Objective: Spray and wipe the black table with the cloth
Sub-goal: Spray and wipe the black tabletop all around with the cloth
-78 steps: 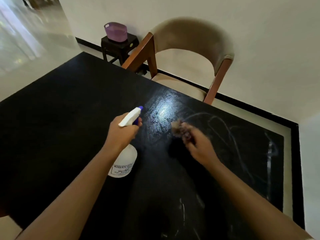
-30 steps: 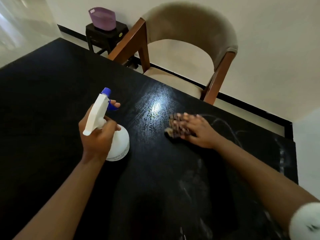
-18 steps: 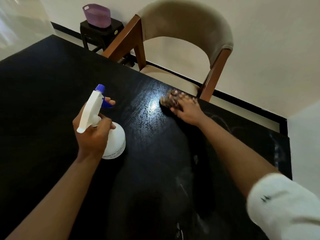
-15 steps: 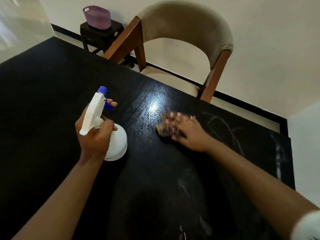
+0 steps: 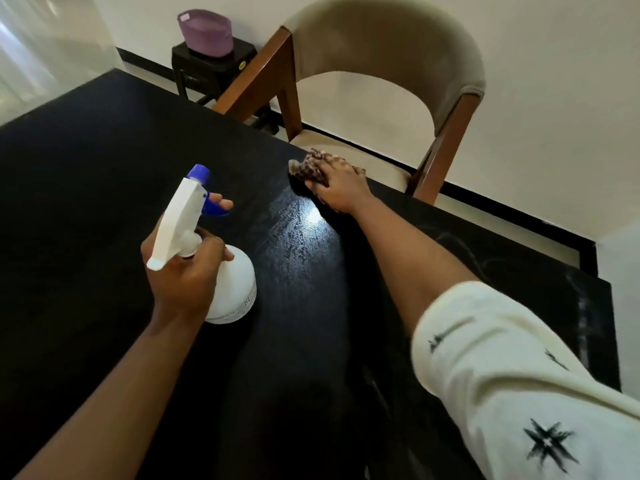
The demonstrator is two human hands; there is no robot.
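A: The right hand [image 5: 341, 188] has slid the cloth [image 5: 308, 168] from mid-table out to the black table's [image 5: 86, 202] far edge, by the chair [image 5: 381, 64].
B: Grip?
A: Fingers pressed flat on it. The left hand [image 5: 183, 278] is clamped round the spray bottle [image 5: 232, 285], near left.

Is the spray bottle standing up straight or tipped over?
Tilted, not lying down. The left hand holds the spray bottle by its neck, nozzle leaning away, its base low over the black table.
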